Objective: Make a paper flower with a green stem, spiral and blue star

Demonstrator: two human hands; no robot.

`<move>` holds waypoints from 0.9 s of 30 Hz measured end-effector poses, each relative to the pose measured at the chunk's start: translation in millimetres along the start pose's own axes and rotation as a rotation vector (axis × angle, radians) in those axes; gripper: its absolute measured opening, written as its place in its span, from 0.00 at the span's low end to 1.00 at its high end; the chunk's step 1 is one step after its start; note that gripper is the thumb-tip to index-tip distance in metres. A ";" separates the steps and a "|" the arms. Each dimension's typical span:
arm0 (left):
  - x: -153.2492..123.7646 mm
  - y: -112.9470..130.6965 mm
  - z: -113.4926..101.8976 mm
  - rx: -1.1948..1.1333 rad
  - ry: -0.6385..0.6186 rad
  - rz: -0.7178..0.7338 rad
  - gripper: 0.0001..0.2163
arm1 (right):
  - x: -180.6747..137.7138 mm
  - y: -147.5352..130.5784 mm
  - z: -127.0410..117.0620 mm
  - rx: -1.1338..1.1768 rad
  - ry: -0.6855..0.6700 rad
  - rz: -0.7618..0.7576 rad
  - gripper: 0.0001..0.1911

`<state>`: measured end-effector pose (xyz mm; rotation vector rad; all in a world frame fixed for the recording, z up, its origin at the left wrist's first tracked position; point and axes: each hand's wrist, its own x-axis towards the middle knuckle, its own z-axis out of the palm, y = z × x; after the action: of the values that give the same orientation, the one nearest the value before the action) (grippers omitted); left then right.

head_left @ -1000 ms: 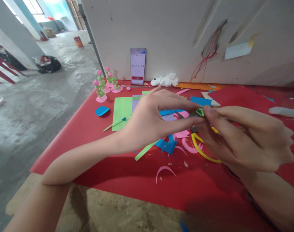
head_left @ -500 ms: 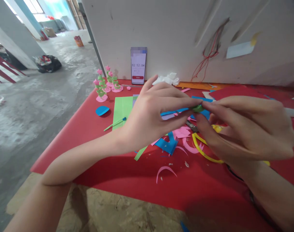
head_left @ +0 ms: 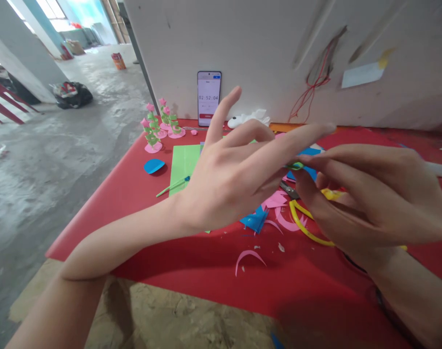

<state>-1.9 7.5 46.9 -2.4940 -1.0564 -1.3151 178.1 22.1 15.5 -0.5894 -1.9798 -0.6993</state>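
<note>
Above the table's right half, my right hand [head_left: 369,189] pinches a small green paper strip [head_left: 296,166] between thumb and fingertips. The strip looks curled, though fingers cover most of it. My left hand [head_left: 235,169] meets its left end with the thumb side; its index finger stretches past above the strip and its little finger sticks up. How the left fingertips grip is partly hidden. Below the hands lie scissors with yellow handles [head_left: 308,232], blue paper scraps [head_left: 255,220] and pink paper scraps [head_left: 275,199].
On the red table cover [head_left: 191,271] stand pink-and-green paper flowers [head_left: 153,128]. A blue paper disc [head_left: 154,166], green paper sheet [head_left: 182,162] and green stem [head_left: 171,186] lie left. Behind, a phone [head_left: 208,99] leans on the white panel [head_left: 260,58], near a white object [head_left: 250,119].
My left index finger has lifted off the green paper strip and stretched forward to the right. The left little finger has risen. My right hand stays nearly in place, still pinching.
</note>
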 end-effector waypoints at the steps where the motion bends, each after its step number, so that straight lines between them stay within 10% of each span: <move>1: 0.0 1.2 -1.5 -0.070 -0.013 -0.031 0.12 | -1.1 0.4 -1.4 0.008 -0.003 0.005 0.16; 9: 3.1 -10.5 1.0 -0.810 -0.140 -0.322 0.05 | -8.7 2.6 -13.5 0.057 -0.072 0.190 0.12; 27: 1.0 -16.3 9.6 -0.968 -0.169 -0.425 0.02 | -5.1 3.0 -4.5 0.079 0.046 0.025 0.18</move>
<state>-5.4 24.1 38.6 -3.1889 -1.2328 -2.1828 185.1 20.6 13.6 -0.5444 -1.9452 -0.6110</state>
